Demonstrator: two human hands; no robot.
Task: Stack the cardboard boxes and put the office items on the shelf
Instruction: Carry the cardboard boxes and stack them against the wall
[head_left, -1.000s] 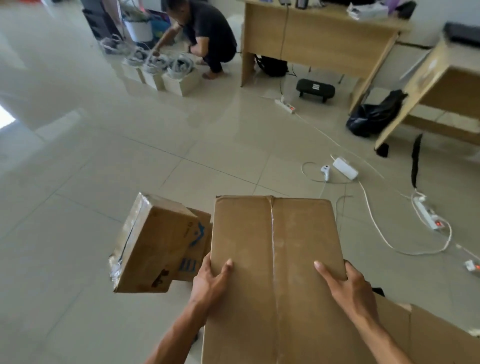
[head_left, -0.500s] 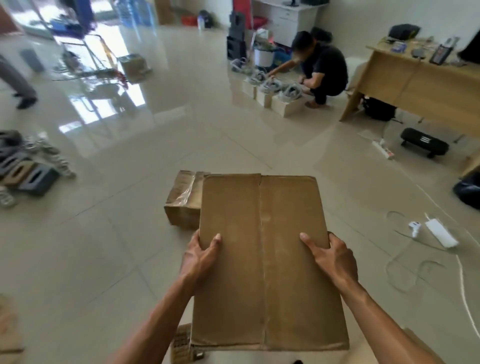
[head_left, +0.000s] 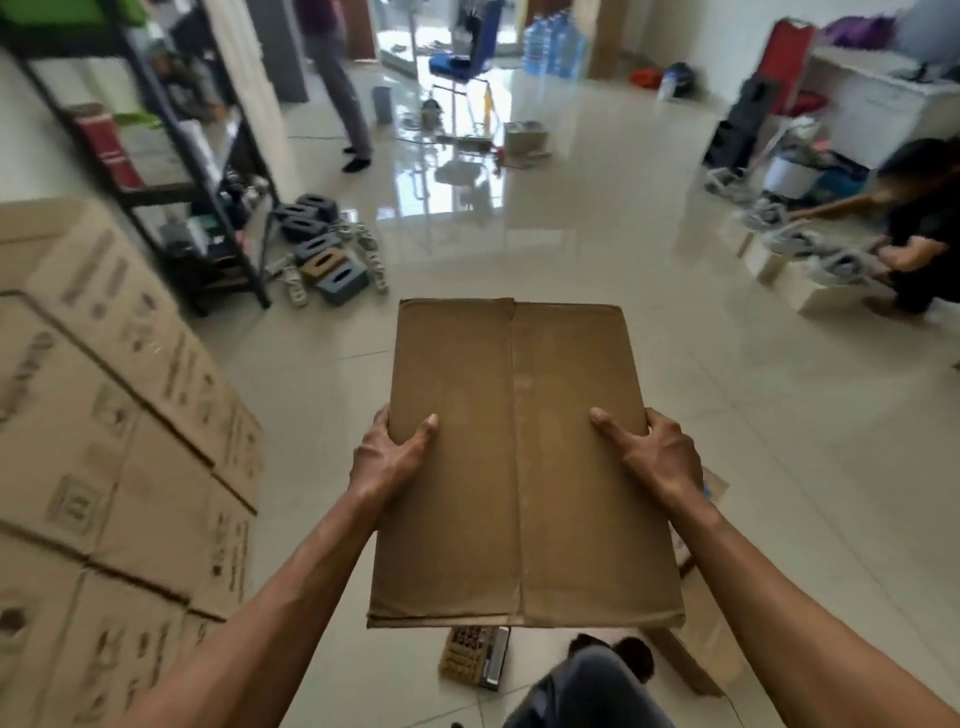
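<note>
Cardboard box (head_left: 519, 457) between both hands, blurred, seemingly printed box stack (head_left: 119, 415) at left.

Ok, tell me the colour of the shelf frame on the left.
Black. The shelf frame shows only in the head view, with dark uprights and crossbars.

A plain brown cardboard box (head_left: 519, 457) was held level above the tiled floor, its flat top turned upward and crossed lengthwise by a taped centre seam. It was gripped at its two long sides, by the left hand (head_left: 387, 457) and the right hand (head_left: 654, 457), each thumb laid on the top. A stack of printed cardboard boxes (head_left: 114, 441) was seen at the left, several tiers high. Behind it a black metal shelf (head_left: 171, 171) was stood, its tiers partly filled. Tissue boxes and power strips (head_left: 327, 254) were strewn on the floor just beside the shelf's foot.
</note>
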